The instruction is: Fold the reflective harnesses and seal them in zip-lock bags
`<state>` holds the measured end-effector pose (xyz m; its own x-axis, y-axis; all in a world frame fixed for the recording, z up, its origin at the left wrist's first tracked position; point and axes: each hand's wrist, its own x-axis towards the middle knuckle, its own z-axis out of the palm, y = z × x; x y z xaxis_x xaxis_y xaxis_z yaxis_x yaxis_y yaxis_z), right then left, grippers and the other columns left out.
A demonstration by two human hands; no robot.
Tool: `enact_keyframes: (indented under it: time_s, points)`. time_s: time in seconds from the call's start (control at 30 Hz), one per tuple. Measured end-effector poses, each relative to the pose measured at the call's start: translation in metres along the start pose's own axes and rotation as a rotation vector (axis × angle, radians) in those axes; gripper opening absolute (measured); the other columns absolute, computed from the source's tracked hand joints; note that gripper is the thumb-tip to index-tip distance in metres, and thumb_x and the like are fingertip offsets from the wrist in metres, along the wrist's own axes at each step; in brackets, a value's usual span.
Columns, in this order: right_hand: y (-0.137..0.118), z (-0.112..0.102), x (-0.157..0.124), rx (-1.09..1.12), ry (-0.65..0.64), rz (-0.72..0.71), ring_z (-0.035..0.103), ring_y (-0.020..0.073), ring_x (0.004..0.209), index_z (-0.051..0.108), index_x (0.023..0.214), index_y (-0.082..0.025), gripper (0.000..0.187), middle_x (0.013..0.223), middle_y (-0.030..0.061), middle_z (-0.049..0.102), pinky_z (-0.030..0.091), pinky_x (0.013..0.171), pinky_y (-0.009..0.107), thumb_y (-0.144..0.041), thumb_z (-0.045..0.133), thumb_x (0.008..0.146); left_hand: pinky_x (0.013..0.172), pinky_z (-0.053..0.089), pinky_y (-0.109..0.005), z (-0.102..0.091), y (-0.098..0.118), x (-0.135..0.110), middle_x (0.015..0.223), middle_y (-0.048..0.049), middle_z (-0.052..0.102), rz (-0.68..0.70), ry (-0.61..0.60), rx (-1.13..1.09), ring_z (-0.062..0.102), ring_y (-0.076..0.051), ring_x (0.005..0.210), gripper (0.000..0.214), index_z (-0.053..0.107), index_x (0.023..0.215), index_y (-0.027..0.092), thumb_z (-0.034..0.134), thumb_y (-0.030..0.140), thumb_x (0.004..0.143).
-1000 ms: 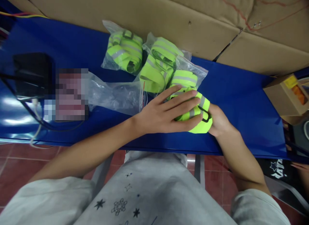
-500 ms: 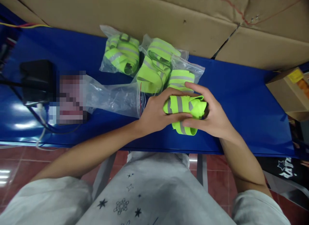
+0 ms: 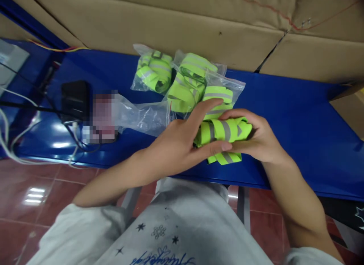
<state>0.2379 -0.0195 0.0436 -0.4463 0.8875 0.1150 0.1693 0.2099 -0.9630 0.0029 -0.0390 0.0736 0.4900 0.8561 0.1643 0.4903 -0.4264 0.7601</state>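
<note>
Between my two hands, above the front of the blue table, is a folded neon-yellow reflective strap point(image 3: 227, 130) with grey stripes. My left hand point(image 3: 184, 143) grips its left end, thumb along the near side. My right hand point(image 3: 258, 136) is wrapped round its right end, and those fingers are partly hidden. A loop of the strap hangs below the hands. Just behind lies a clear zip bag point(image 3: 224, 82) with a similar yellow strap in it. Left of my left hand is an empty clear plastic bag point(image 3: 142, 115), lying flat.
More bagged yellow straps point(image 3: 156, 71) lie at the back of the blue table point(image 3: 298, 136), against a cardboard wall point(image 3: 170, 26). On the left are a black box-shaped device point(image 3: 75, 100), cables point(image 3: 17, 143) and a blurred-out item. A cardboard box point(image 3: 349, 109) stands at the right edge.
The view has swung a little to the left. My left hand has shifted its hold, its fingers now raised over the far side, and the strap bundle is tilted and turned slightly.
</note>
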Motion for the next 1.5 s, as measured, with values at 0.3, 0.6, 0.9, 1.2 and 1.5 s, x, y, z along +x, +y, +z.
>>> enact_keyframes:
  time_s: [0.3,0.6,0.9,1.2,1.5]
  points:
    - [-0.006,-0.038,-0.009,0.474,0.327,-0.072,0.075,0.0315,0.088,0.074,0.105,-0.034,0.051,0.099,0.0034,0.077,0.062,0.076,0.050,-0.038,0.092,0.058,0.127,0.023,-0.068,-0.037,-0.052,-0.043,0.173,-0.0144,0.020,0.350,0.017,0.517,0.025,-0.045,0.157,0.108,0.021,0.165,0.035,0.085,0.049,0.079]
    - [0.014,-0.008,0.009,0.492,0.370,0.205,0.075,0.0285,0.102,0.066,0.118,-0.029,0.062,0.110,0.0007,0.075,0.063,0.088,0.048,-0.023,0.089,0.060,0.122,0.031,-0.063,-0.047,-0.097,-0.034,0.153,-0.0038,0.056,0.283,0.114,0.607,0.058,-0.036,0.131,0.101,0.012,0.166,0.036,0.072,0.059,0.088]
    - [0.005,-0.013,0.008,0.394,0.399,0.202,0.073,0.0207,0.088,0.069,0.112,-0.030,0.064,0.101,-0.0031,0.074,0.064,0.073,0.034,-0.026,0.096,0.055,0.099,0.053,-0.041,0.019,-0.044,0.021,0.137,-0.0128,0.066,0.440,0.265,0.530,0.067,-0.029,0.120,0.083,0.036,0.157,0.020,0.057,0.070,0.094]
    - [0.041,0.005,0.015,0.108,0.560,0.033,0.071,0.0226,0.099,0.060,0.119,-0.032,0.061,0.108,-0.0003,0.069,0.064,0.085,0.040,-0.041,0.092,0.068,0.110,0.046,-0.050,0.035,-0.065,0.018,0.151,-0.0193,0.051,0.331,0.193,0.501,0.055,-0.038,0.136,0.107,0.026,0.161,0.026,0.071,0.076,0.077]
    - [0.037,0.010,0.008,0.072,0.414,0.083,0.066,0.0167,0.083,0.058,0.109,-0.029,0.052,0.097,-0.0026,0.064,0.061,0.069,0.031,-0.038,0.091,0.069,0.113,0.046,-0.048,0.028,-0.066,0.018,0.142,-0.0200,0.058,0.294,0.279,0.489,0.059,-0.034,0.130,0.105,0.030,0.158,0.017,0.055,0.084,0.081]
